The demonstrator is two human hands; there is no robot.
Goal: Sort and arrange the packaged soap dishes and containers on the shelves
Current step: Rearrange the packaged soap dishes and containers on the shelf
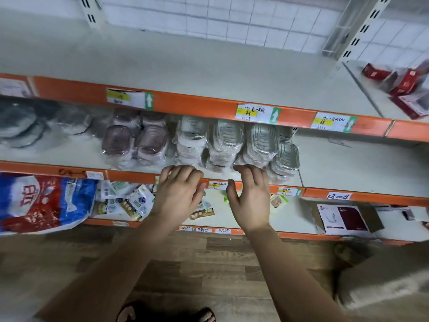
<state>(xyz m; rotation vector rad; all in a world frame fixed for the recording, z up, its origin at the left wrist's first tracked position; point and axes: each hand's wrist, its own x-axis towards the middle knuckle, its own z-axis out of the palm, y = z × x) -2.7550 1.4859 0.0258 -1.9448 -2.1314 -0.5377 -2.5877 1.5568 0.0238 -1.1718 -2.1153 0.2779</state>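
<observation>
Packaged soap dishes [229, 140], clear, wrapped in plastic, stand stacked at the front of the middle shelf [348, 163]. Pink containers [137, 142] just left of them, same shelf. Left hand [178, 194] over the shelf's orange front edge: grip released, fingers loosely bent, holding nothing. Right hand [250, 196] beside it: grip released, fingertips at the foot of the clear stacks, contact unclear.
</observation>
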